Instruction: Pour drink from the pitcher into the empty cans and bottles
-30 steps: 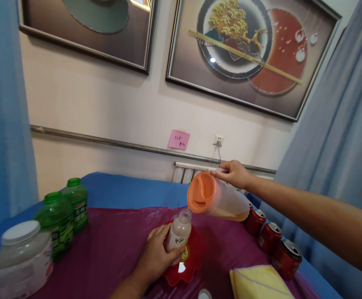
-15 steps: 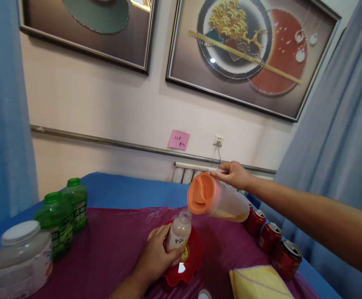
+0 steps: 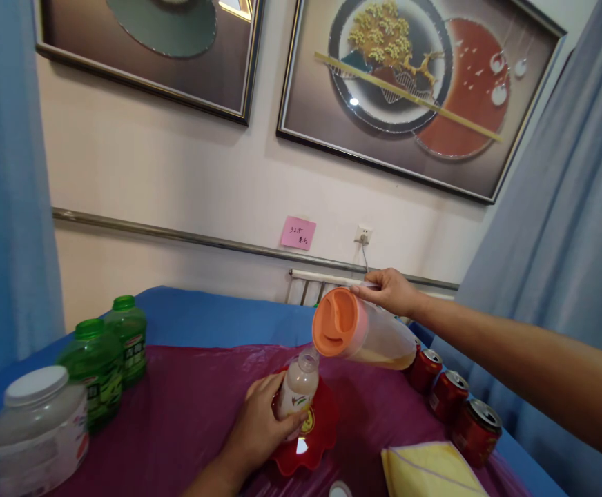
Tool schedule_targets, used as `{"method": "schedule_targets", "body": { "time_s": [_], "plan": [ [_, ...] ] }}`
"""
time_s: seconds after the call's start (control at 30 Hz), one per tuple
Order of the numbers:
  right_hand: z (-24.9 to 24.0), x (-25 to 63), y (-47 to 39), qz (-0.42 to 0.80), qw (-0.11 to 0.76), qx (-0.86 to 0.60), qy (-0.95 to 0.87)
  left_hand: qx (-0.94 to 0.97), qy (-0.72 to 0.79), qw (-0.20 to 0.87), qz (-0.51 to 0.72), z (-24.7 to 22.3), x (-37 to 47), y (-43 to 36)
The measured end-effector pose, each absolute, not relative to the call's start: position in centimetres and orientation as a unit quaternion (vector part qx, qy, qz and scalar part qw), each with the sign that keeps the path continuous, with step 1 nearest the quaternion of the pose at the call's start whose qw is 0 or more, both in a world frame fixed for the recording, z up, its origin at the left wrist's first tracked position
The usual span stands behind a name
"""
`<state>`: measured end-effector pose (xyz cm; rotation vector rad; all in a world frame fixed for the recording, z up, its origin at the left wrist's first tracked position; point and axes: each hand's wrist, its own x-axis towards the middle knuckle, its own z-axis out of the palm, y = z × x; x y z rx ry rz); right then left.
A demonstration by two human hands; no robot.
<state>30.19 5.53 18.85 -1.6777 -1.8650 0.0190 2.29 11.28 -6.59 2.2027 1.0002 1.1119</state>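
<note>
Fingers [image 3: 266, 386] of the left hand [image 3: 258, 422] curl around a clear bottle [image 3: 301, 384], held low in the centre of the frame, its open neck leaning right. The right hand [image 3: 393, 293], right of centre, has its fingers closed on a pitcher [image 3: 381, 339], tilted so that its orange lid [image 3: 335, 323] is at the bottle's mouth. Behind the bottle shows a red plate [image 3: 324, 421] on a purple sheet [image 3: 187, 407]. A yellow cloth [image 3: 430, 471] and red cans [image 3: 477, 436] occupy the lower right; green bottles [image 3: 94, 369] and a white-lidded jar [image 3: 36, 438], the lower left.
</note>
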Motion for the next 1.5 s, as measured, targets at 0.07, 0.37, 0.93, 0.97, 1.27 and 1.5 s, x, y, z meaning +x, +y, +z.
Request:
{"method": "schedule_targets", "body": {
  "time_s": [0.07, 0.37, 0.93, 0.97, 1.27, 1.5],
  "plan": [
    [18.8, 30.2, 5.6, 0.008, 0.311, -0.636, -0.706, 0.804, 0.365, 0.24, 0.403, -6.5, 2.2, 11.2],
    [18.9, 30.1, 5.6, 0.013, 0.308, -0.633, -0.71, 0.804, 0.357, 0.244, 0.409, -7.0, 2.3, 11.5],
    [18.9, 30.0, 5.5, 0.023, 0.31, -0.633, -0.709, 0.806, 0.364, 0.24, 0.401, -6.2, 2.2, 11.1],
    [18.9, 30.0, 5.5, 0.021, 0.31, -0.633, -0.709, 0.805, 0.365, 0.242, 0.4, -6.2, 2.2, 11.1],
    [19.1, 29.7, 5.4, 0.016, 0.311, -0.633, -0.709, 0.805, 0.366, 0.248, 0.396, -6.3, 2.2, 11.1],
    [19.0, 29.8, 5.4, 0.016, 0.307, -0.634, -0.71, 0.8, 0.371, 0.24, 0.406, -6.3, 2.2, 11.1]
  ]
}}
